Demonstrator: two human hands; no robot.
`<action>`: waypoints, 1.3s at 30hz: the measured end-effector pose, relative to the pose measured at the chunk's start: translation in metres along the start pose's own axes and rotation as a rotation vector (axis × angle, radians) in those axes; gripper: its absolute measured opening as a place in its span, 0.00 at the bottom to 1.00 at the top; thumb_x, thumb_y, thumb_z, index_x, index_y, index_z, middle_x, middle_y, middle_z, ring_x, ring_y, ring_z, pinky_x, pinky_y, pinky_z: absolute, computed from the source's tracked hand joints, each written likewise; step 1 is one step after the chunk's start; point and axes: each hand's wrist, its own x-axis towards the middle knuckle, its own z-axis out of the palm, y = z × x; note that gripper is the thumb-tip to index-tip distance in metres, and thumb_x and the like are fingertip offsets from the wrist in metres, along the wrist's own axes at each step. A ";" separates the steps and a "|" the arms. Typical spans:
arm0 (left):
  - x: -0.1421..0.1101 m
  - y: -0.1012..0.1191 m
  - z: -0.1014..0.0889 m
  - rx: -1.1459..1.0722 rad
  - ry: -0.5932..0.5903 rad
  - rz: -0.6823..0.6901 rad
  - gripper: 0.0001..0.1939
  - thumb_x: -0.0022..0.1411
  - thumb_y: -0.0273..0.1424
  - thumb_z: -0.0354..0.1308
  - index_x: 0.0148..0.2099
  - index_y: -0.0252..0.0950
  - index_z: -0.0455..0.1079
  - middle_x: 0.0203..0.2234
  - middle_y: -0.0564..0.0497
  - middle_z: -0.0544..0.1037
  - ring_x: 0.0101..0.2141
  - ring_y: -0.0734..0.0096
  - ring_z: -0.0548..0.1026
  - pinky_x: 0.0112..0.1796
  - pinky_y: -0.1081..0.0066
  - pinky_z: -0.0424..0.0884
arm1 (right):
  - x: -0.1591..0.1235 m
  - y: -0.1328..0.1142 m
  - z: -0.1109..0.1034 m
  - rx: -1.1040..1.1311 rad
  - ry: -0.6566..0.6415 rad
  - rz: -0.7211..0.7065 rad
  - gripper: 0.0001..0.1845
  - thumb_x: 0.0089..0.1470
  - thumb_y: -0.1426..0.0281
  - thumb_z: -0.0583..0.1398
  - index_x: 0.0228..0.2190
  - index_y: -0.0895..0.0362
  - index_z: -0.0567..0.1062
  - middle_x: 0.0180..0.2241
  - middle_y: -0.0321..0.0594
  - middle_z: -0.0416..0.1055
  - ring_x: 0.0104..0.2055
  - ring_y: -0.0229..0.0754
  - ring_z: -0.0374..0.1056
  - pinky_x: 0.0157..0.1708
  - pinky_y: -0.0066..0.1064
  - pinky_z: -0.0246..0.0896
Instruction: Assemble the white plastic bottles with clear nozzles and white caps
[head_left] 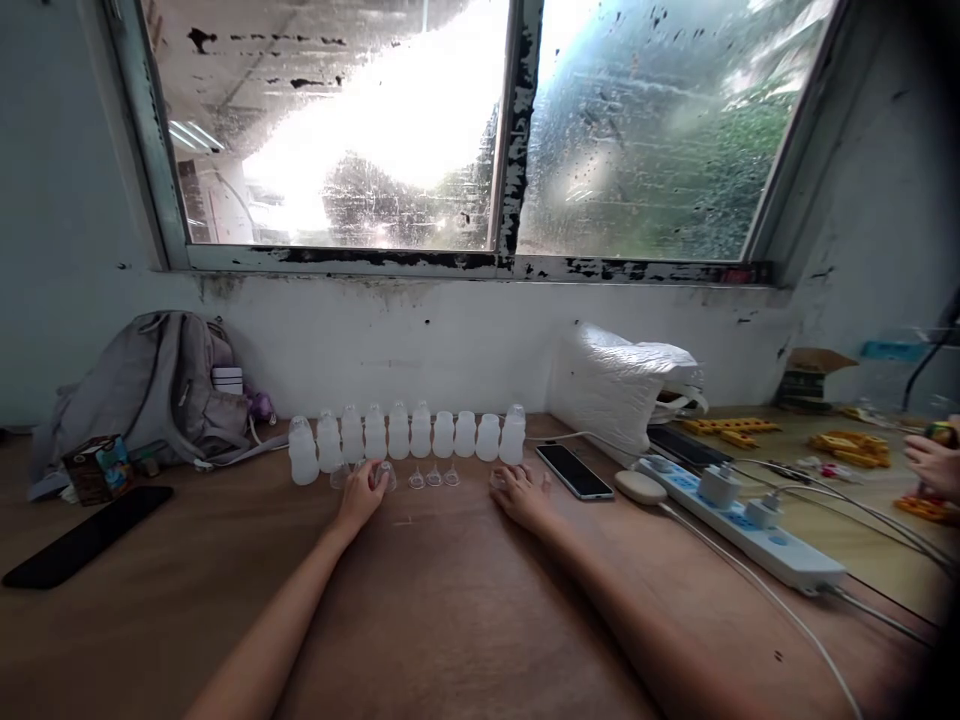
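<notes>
Ten or so would be too many to number, so several frosted white baby bottles [400, 435] stand in a row across the table; some have clear domed caps on top, while others toward the right are flat-topped. In front of the row sit 3 clear bottle nipples [433, 478]. My left hand [361, 495] is closed with its fingertips at a clear domed bottle cap [385, 476], and more clear pieces lie just left of it. Over on the right, my right hand [521, 494] rests on the table before the last bottle, fingers apart, next to a small clear piece [497, 483].
A phone [574, 471], a round cream-coloured device [640, 487] and a power strip [750, 520] with cables lie at right. Behind stands a white padded bag [607, 390]. A grey backpack [161, 390] and black slab [88, 537] are at left. Another person's hand [934, 462] shows far right.
</notes>
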 end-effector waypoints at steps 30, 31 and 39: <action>0.014 0.041 0.045 0.427 -0.001 0.244 0.10 0.55 0.34 0.49 0.36 0.35 0.69 0.49 0.40 0.62 0.51 0.51 0.54 0.49 0.50 0.44 | -0.020 -0.042 0.010 0.203 0.015 -0.136 0.20 0.46 0.56 0.54 0.38 0.56 0.66 0.40 0.44 0.64 0.47 0.48 0.54 0.45 0.38 0.43; 0.016 0.045 0.046 0.433 0.013 0.235 0.09 0.56 0.33 0.49 0.34 0.35 0.69 0.48 0.41 0.63 0.51 0.53 0.55 0.48 0.51 0.45 | -0.020 -0.043 0.010 0.203 0.020 -0.137 0.20 0.46 0.56 0.54 0.38 0.56 0.66 0.40 0.44 0.64 0.47 0.48 0.54 0.44 0.38 0.43; -0.016 0.064 0.033 0.342 0.005 0.391 0.10 0.59 0.33 0.46 0.34 0.37 0.67 0.41 0.46 0.68 0.45 0.60 0.61 0.45 0.59 0.54 | -0.019 -0.042 0.019 0.260 0.043 -0.156 0.20 0.46 0.56 0.55 0.38 0.56 0.66 0.39 0.44 0.66 0.45 0.49 0.56 0.41 0.38 0.46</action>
